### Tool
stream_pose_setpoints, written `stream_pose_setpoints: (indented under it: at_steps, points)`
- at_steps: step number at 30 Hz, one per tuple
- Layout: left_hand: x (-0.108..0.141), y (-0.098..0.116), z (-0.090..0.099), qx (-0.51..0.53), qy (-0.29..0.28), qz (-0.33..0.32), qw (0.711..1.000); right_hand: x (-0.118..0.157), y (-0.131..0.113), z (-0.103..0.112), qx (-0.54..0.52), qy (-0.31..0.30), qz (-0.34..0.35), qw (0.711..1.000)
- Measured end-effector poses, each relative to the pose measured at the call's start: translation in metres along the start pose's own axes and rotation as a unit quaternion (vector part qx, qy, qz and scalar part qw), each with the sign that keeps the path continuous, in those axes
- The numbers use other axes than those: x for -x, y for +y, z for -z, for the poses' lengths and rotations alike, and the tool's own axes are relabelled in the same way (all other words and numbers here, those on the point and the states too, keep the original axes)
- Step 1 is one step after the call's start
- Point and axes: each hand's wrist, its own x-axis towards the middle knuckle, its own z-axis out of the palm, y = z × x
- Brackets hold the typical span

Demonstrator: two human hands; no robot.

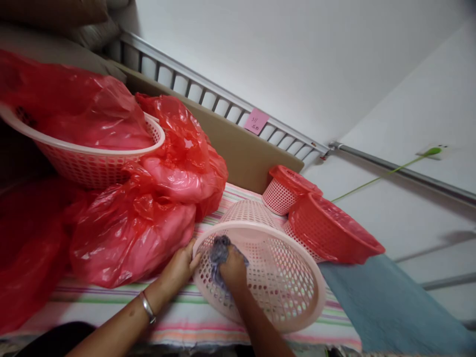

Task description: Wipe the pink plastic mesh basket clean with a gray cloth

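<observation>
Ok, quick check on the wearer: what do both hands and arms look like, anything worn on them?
The left hand is ungloved, with a smooth, shiny silver-coloured metal bangle around its wrist. The right hand is ungloved too, with no jewellery visible. No sleeve shows on the visible part of either forearm.

Pale pink perforated basket (277, 272), tipped on striped fabric (182, 307), mouth facing viewer, crumpled grey-blue cloth (218, 253) inside

Our left arm (128, 317) kinda slants inward, and the left hand (183, 265) is hooked in a grip, thumb (195, 261) apart from the fingers (190, 246). Our right arm (258, 322) reaches forward, right hand (234, 270) basically balled up close by.
</observation>
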Motion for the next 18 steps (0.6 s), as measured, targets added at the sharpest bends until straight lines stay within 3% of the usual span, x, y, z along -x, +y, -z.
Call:
stream_pose_setpoints:
  at_steps: [4,7,10,13,18]
  points:
    - [0.007,0.004,0.001,-0.017,0.009,0.001,1.0,0.076,-0.005,-0.005,0.006,-0.009,0.072,0.997]
    - [0.013,-0.001,-0.005,0.013,0.022,0.003,1.0,0.094,-0.002,-0.005,0.006,-0.019,0.096,0.995]
    - [0.017,-0.009,-0.016,0.087,-0.002,0.032,0.996,0.075,0.0,-0.002,-0.004,-0.016,0.094,0.995]
    - [0.016,-0.011,-0.021,0.126,-0.038,0.055,0.99,0.035,0.003,0.003,0.01,0.003,0.09,0.996]
    - [0.009,0.0,-0.006,0.051,-0.042,0.031,0.997,-0.046,0.013,0.007,0.057,0.014,0.017,0.998]
